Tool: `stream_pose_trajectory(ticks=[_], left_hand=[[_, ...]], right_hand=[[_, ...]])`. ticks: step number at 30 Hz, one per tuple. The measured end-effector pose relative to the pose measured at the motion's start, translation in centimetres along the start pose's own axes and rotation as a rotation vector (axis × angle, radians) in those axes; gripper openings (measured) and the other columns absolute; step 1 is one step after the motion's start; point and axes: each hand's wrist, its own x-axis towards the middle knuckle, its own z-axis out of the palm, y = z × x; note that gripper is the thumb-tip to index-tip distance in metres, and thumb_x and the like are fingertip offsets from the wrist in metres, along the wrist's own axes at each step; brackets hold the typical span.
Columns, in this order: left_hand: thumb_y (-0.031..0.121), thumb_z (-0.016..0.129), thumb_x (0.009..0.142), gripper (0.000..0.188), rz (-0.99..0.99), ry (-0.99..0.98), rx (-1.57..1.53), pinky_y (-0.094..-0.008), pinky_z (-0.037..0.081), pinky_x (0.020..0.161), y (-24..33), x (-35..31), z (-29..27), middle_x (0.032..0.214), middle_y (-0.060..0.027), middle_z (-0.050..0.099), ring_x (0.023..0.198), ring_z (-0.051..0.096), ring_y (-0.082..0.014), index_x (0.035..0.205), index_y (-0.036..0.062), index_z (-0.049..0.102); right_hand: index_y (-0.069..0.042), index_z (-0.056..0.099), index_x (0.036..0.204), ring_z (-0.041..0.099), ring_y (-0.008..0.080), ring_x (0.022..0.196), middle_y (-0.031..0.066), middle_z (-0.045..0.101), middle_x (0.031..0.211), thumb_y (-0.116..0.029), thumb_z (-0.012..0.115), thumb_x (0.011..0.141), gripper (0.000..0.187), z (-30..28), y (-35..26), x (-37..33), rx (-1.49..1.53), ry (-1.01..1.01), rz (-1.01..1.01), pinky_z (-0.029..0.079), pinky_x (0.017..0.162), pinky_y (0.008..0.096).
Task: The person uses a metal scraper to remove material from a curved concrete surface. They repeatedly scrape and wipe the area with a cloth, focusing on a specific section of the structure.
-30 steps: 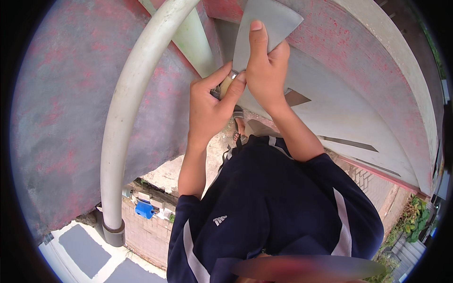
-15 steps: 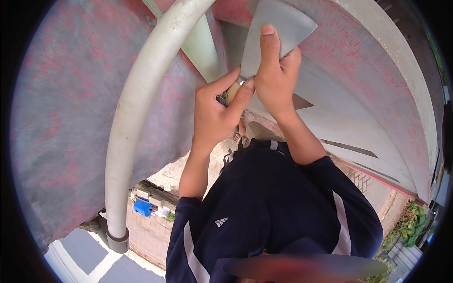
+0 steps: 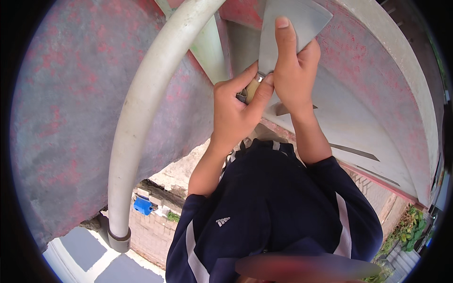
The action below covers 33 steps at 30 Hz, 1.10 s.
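Note:
Both hands are raised toward the top of the view around a putty knife (image 3: 270, 45) with a wide grey metal blade that flares upward and a pale handle. My left hand (image 3: 236, 111) is closed round the handle, its thumb and forefinger meeting where the blade begins. My right hand (image 3: 297, 78) grips the blade from its right side, with the thumb lying flat on the face and the other fingers mostly hidden behind. Beyond the blade is a surface of grey and red patches.
A thick curved pale pipe (image 3: 134, 127) arches down on the left, in front of a blotchy grey-red wall (image 3: 71, 118). To the right runs a curved wall (image 3: 373, 85) with dark slots below. A blue object (image 3: 143, 205) lies far below, and plants (image 3: 413, 224) grow at lower right.
Both hands and the putty knife have shifted a little to the right in the view. Each hand keeps its hold.

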Motion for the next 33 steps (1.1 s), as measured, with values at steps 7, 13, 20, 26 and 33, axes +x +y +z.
stream_pose_trajectory(ticks=[7, 13, 20, 26, 33], left_hand=[[0.01, 0.065, 0.093, 0.03, -0.019, 0.044, -0.058, -0.0223, 0.04, 0.057, 0.1, -0.5, 1.7, 0.069, -0.0011, 0.059, 0.065, 0.048, -0.0035, 0.115, -0.0096, 0.065], [0.011, 0.064, 0.094, 0.033, -0.079, 0.047, -0.096, -0.0205, 0.041, 0.06, 1.1, -1.5, 1.6, 0.071, 0.0, 0.061, 0.067, 0.05, -0.0025, 0.119, -0.0105, 0.064], [0.013, 0.066, 0.094, 0.038, -0.232, -0.006, -0.13, -0.0207, 0.043, 0.067, 1.9, -1.4, 0.6, 0.08, -0.0013, 0.062, 0.075, 0.052, -0.0044, 0.122, -0.0123, 0.062], [0.012, 0.065, 0.094, 0.037, -0.21, -0.016, -0.174, -0.0215, 0.04, 0.063, 0.8, -1.1, 0.0, 0.075, 0.0008, 0.058, 0.071, 0.048, -0.0037, 0.124, -0.0094, 0.063], [0.013, 0.065, 0.094, 0.027, -0.184, 0.004, -0.218, -0.0227, 0.034, 0.056, 0.4, -1.0, 0.0, 0.067, 0.0047, 0.053, 0.065, 0.044, -0.0022, 0.113, -0.0055, 0.068]], right_hand=[[-0.001, 0.06, 0.086, 0.043, 0.0057, 0.062, -0.0027, 0.053, 0.067, -0.025, 0.053, 0.103, 0.03, -0.8, -1.2, 0.3, -0.037, 0.038, 0.059, 0.035, 0.053, 0.0276], [0.0, 0.059, 0.086, 0.044, 0.0074, 0.062, -0.0012, 0.052, 0.066, -0.023, 0.053, 0.102, 0.029, -0.9, -2.1, 0.0, -0.082, 0.017, 0.045, 0.037, 0.053, 0.0294], [0.0, 0.057, 0.084, 0.046, 0.0085, 0.063, 0.0006, 0.054, 0.066, -0.022, 0.052, 0.102, 0.029, -0.8, -1.9, -0.4, -0.024, -0.045, 0.119, 0.038, 0.054, 0.0306], [0.0, 0.056, 0.082, 0.045, 0.0098, 0.059, 0.0019, 0.053, 0.063, -0.022, 0.052, 0.102, 0.031, 0.2, -2.0, 0.3, -0.075, -0.026, 0.046, 0.037, 0.052, 0.0308], [0.0, 0.054, 0.076, 0.042, 0.0095, 0.053, 0.0021, 0.049, 0.057, -0.02, 0.051, 0.101, 0.032, 0.5, -2.2, 0.4, -0.101, -0.066, 0.038, 0.035, 0.048, 0.0317]])
